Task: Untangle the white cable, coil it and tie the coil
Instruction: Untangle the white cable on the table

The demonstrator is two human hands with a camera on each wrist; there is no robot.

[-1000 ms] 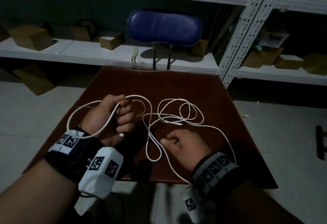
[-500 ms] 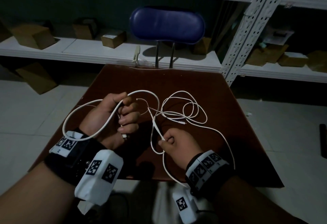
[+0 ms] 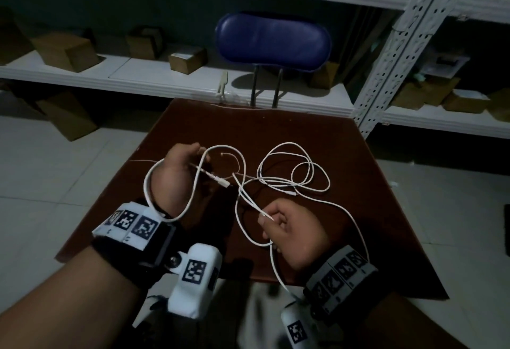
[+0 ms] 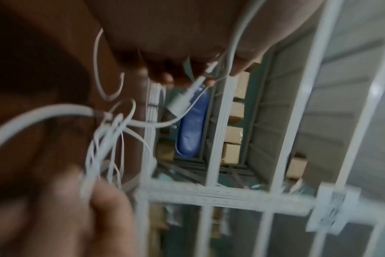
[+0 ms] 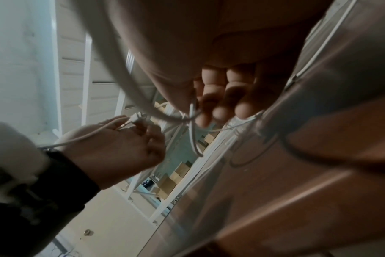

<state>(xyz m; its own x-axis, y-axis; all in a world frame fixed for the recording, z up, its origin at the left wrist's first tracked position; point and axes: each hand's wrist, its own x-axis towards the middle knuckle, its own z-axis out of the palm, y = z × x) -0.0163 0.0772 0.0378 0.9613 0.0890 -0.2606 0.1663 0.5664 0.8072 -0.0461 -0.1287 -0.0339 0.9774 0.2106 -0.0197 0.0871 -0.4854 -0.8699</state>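
A thin white cable lies in tangled loops on the dark brown table. My left hand grips the cable near its plug end, which sticks out to the right; one loop runs back around my left wrist. In the left wrist view the plug hangs below my curled fingers. My right hand pinches a folded strand of the cable lifted off the table, and more cable trails past my right wrist. The right wrist view shows the cable held under the curled fingers.
A blue chair back stands behind the table's far edge. White metal shelving with cardboard boxes runs along the wall. A perforated shelf upright rises at the table's far right corner. Tiled floor lies on both sides.
My left hand has turned palm down, so the plug end now points right. My right hand took hold of a strand and lifted it off the table.
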